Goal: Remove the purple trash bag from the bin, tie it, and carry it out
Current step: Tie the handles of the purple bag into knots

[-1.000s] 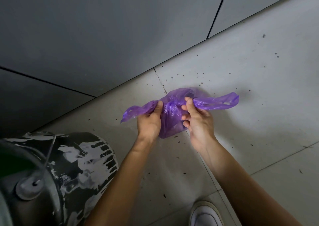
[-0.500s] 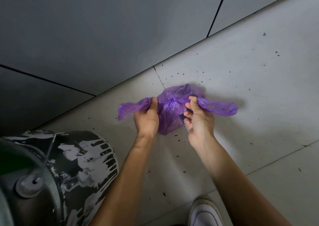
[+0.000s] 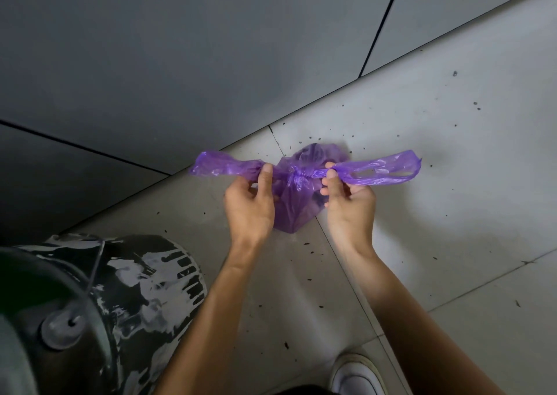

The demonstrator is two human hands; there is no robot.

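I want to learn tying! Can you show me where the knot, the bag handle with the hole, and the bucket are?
knot (image 3: 297, 175), head view, on the twisted purple bunch between both hands.
bag handle (image 3: 388, 170), head view, on its plastic above the hole.
bucket (image 3: 144, 280), head view, on its paint-splashed side.

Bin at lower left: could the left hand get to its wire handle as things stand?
Probably yes, but not at once. The bin stands beside the left forearm with nothing between them, yet the left hand is pinching one handle of the purple bag and would have to let go first.

a plain indoor corner: speckled pale floor tiles (image 3: 422, 183), grey panelled wall (image 3: 180, 63), paint-splattered black bucket (image 3: 135, 289).
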